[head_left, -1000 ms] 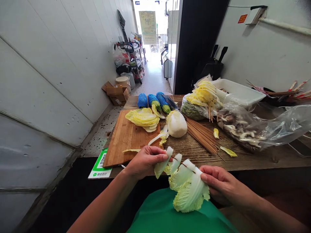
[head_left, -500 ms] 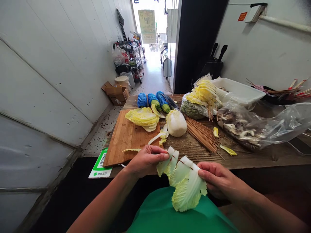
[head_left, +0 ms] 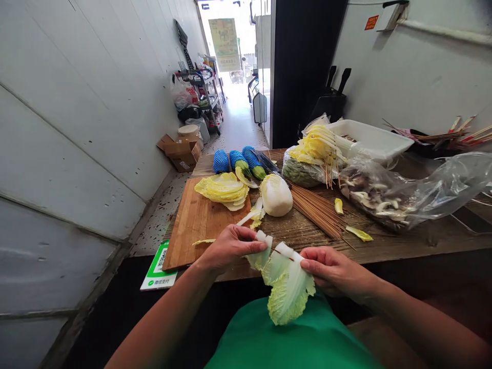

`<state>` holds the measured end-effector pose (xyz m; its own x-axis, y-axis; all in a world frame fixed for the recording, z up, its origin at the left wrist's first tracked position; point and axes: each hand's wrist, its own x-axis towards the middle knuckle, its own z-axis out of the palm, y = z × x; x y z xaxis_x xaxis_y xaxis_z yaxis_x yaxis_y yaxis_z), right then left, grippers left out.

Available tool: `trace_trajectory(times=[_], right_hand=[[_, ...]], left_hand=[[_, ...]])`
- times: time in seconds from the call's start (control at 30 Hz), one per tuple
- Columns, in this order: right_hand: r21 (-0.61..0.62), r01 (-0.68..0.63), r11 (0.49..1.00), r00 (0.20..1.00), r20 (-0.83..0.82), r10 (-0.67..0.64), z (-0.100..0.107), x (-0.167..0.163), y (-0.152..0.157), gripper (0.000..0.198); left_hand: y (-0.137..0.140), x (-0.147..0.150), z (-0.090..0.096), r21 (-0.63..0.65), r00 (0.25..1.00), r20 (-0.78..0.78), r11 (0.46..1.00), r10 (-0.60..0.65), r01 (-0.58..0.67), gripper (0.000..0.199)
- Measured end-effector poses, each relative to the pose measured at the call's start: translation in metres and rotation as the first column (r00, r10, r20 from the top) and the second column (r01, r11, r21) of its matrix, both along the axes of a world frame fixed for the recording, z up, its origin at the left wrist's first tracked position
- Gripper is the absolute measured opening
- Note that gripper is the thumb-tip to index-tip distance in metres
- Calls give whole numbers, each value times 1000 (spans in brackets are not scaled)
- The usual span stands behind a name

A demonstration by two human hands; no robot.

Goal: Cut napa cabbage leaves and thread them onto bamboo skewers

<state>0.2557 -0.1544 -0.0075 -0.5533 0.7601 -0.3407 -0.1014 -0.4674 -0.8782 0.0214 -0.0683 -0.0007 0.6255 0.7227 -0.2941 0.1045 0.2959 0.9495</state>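
Between my hands hangs a napa cabbage leaf [head_left: 290,292], its white ribs folded and threaded on a thin skewer [head_left: 277,251]. My left hand [head_left: 234,248] is closed, pinching the white rib at the left end. At the right end, the fingers of my right hand [head_left: 332,269] grip the rib. Beyond my hands a cut napa cabbage head [head_left: 275,196] rests on the wooden table [head_left: 407,252]. Stacked cabbage leaves [head_left: 223,189] lie on the cutting board [head_left: 184,220]. A bundle of bamboo skewers [head_left: 317,209] is right of the cabbage head.
Zucchini in blue foam nets [head_left: 248,159] lie at the table's back edge. On the right are skewered cabbage leaves [head_left: 319,143] on a bag, a white tray [head_left: 374,138] and a clear bag of mushrooms [head_left: 378,197]. A green payment sign [head_left: 159,271] sticks out at front left.
My hands have come closer together, the right one moving left. The leaf folds on the skewer are bunched nearer my left hand. The whole view has shifted slightly.
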Motion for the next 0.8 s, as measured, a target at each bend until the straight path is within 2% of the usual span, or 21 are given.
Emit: trace_trajectory(times=[0.13, 0.43, 0.63, 0.73, 0.8], right_hand=[[58, -10, 998, 999, 38, 8, 2, 1, 0, 33], [133, -32, 991, 998, 64, 23, 2, 5, -8, 33], [176, 15, 984, 994, 105, -34, 9, 5, -8, 34], [198, 48, 979, 992, 108, -70, 13, 7, -7, 32], [201, 63, 978, 992, 96, -83, 14, 9, -7, 31]], left_hand=[[-3, 2, 8, 25, 993, -40, 994, -110, 111, 24], [-7, 8, 14, -27, 982, -73, 984, -176, 175, 23], [-13, 16, 15, -60, 995, 23, 993, -101, 103, 16], [-12, 14, 17, -52, 994, 92, 996, -65, 70, 30], [-10, 10, 19, -51, 993, 116, 999, 7, -1, 33]])
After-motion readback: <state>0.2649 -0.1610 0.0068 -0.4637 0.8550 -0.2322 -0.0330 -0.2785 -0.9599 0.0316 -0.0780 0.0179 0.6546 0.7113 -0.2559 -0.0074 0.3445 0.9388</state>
